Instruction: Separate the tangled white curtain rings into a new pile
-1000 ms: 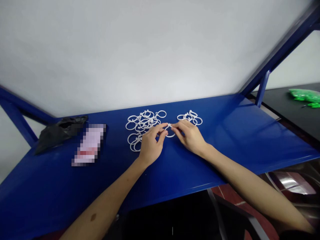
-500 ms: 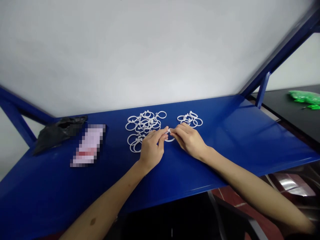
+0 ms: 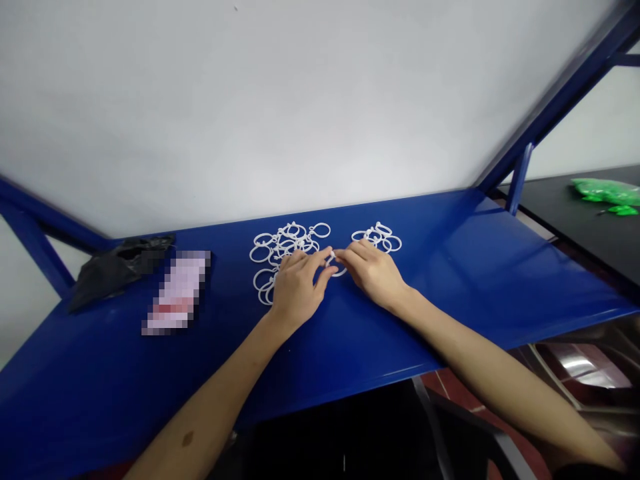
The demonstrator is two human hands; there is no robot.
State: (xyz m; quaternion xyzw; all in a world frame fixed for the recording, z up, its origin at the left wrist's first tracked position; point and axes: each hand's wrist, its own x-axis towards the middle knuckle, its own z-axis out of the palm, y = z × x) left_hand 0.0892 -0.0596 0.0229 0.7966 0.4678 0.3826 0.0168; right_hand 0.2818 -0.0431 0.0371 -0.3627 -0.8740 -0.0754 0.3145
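A white plastic curtain ring (image 3: 339,273) is between my two hands, just above or on the blue table; its small end is partly covered by fingers. My left hand (image 3: 299,283) has thumb and forefinger around that small end, with a small gap between the tips. My right hand (image 3: 373,270) pinches the same ring from the right side. Beyond my left hand lies a loose pile of several white curtain rings (image 3: 260,253), some hidden by the hand. A smaller group of rings (image 3: 393,244) rests behind my right hand.
On the left of the blue table (image 3: 450,267) lie a crumpled black plastic bag (image 3: 107,273) and a blurred pink-white packet (image 3: 180,287). Blue frame bars rise at both ends. A green bagged item (image 3: 605,192) sits on a black table at right. A dark chair (image 3: 460,427) stands below.
The view has shifted slightly. My left thumb and forefinger have parted a little around the ring's small end. The ring has turned slightly while my right hand keeps its pinch.
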